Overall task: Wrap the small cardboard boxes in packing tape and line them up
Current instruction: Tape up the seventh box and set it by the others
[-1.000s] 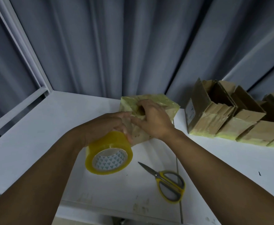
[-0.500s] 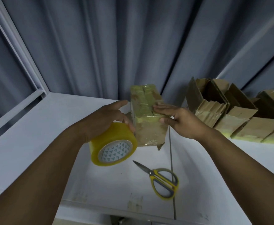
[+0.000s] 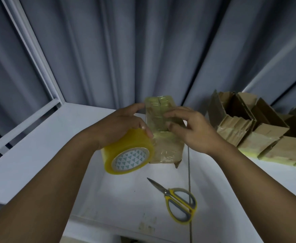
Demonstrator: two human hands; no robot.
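Observation:
A small cardboard box [image 3: 166, 148], covered in glossy yellowish tape, stands on end in the middle of the white table [image 3: 38, 155]. My left hand [image 3: 124, 123] grips a big roll of yellow packing tape [image 3: 128, 155] pressed against the box's left side, its index finger touching the box's top edge. My right hand [image 3: 187, 127] rests its fingertips on the box's front face. A torn flap sticks out at the box's lower right corner.
Yellow-handled scissors [image 3: 177, 202] lie shut on the table in front of the box. A row of cardboard boxes [image 3: 249, 130], some open-topped, lines the back right. Grey curtains hang behind; a white window frame [image 3: 38, 67] is at the left.
The box was turned from lying tilted to standing on end. My right hand moved from its right side to its front face, and the roll came up against the left side.

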